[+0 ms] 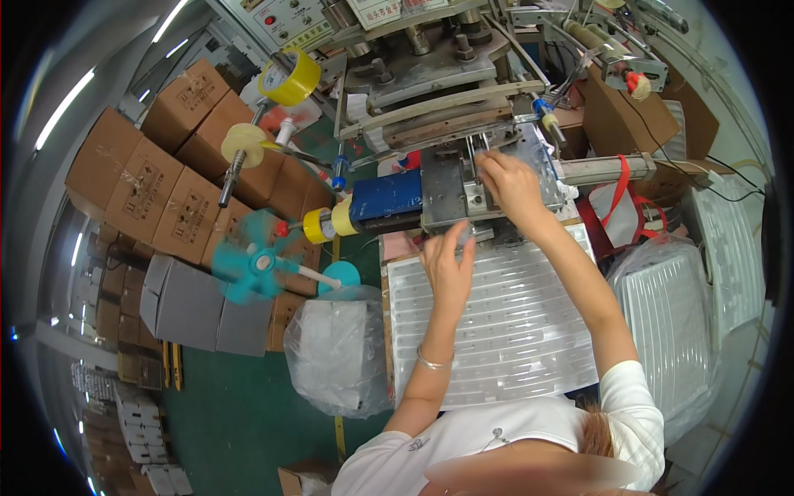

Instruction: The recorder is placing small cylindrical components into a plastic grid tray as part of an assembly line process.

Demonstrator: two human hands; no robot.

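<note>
My right hand [514, 192] is over a metal plate [445, 197] on the press. Its fingers are pinched together at a slotted metal fixture [476, 198]; whatever they grip is too small to make out. At the plate's front edge is my left hand [447, 269], thumb and fingers bent toward each other. A small clear or shiny bit shows at those fingertips, its kind unclear. Below both hands lies a white ribbed plastic tray [496, 331] with rows of small clear pieces, partly covered by my forearms.
The press [438, 74] stands just beyond the plate, with bars and rods on both sides. A turquoise fan [263, 262] is at the left, near stacked cartons [165, 198]. Bagged trays [666, 318] stand at the right, and a bagged white stack [335, 351] at the left.
</note>
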